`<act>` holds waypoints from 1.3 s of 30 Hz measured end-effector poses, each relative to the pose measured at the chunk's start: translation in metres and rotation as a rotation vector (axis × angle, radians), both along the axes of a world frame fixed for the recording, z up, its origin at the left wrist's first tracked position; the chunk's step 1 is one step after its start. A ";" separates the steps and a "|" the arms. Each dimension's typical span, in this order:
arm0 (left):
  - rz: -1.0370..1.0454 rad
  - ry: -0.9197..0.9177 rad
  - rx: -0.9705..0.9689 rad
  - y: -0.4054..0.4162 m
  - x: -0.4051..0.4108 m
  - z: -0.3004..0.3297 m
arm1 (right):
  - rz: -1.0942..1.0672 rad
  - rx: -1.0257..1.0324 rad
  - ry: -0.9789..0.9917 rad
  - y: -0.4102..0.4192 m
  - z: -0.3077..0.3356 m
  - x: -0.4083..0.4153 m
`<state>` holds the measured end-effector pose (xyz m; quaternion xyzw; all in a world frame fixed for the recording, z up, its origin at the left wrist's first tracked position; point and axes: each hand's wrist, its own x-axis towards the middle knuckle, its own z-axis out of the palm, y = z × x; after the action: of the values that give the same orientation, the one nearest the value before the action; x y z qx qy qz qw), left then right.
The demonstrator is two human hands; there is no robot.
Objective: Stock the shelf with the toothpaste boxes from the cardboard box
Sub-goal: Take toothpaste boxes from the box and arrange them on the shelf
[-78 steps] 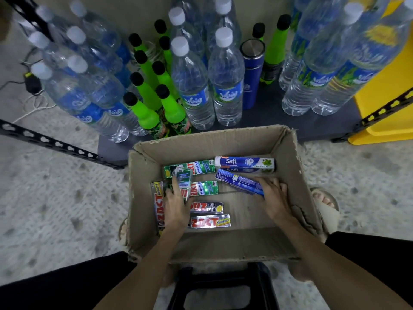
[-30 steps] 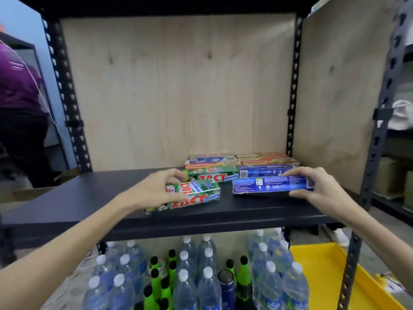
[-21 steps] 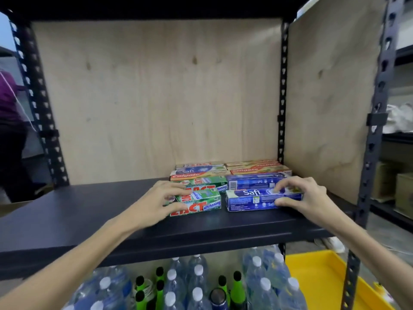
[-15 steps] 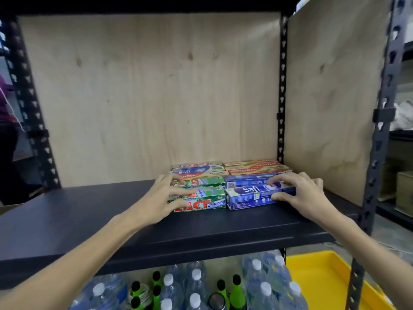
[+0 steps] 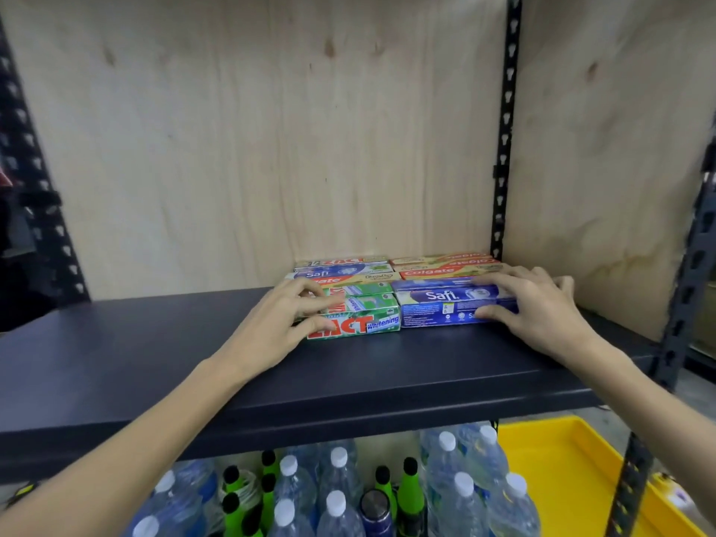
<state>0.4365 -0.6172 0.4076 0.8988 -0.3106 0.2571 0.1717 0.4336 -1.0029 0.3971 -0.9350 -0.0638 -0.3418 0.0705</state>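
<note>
— Plywood backing (image 5: 252, 149), dark shelf (image 5: 155, 366) on black slotted posts. What's on it?

— Rows of toothpaste boxes at the back right. Left hand (image 5: 271, 323): grip grasping the green Zact box (image 5: 368, 321), thumb on its front face, fingers curled over the top. Right hand (image 5: 542, 308): grip grasping the blue Safi box (image 5: 445, 306), thumb at the front, fingers over the top.

— How do those two sit?

— Front row, end to end, touching, flat on the shelf. Beyond the fingers: more green, Safi and red Colgate boxes (image 5: 445, 271), packed close.

— Below the grip?

— Water bottles (image 5: 337, 494), green bottles (image 5: 408, 486), yellow bin (image 5: 561, 459) at right. Cardboard box out of view.
</note>
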 end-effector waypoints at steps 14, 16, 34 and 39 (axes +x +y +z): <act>0.193 -0.202 -0.141 -0.002 -0.028 0.003 | 0.164 0.091 -0.001 0.017 0.006 -0.032; 0.203 -0.222 -0.142 -0.002 -0.037 0.002 | 0.203 0.165 -0.003 0.023 0.002 -0.041; 0.331 -0.135 -0.462 -0.022 -0.209 -0.161 | 0.410 0.626 -0.138 0.198 -0.160 -0.195; 0.456 0.110 -0.403 0.017 -0.242 -0.264 | 0.359 0.606 0.119 0.220 -0.273 -0.219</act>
<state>0.1950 -0.6005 0.1440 0.9057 -0.0341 0.2966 0.3008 0.2146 -0.7831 0.1237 -0.8637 -0.1187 -0.2720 0.4073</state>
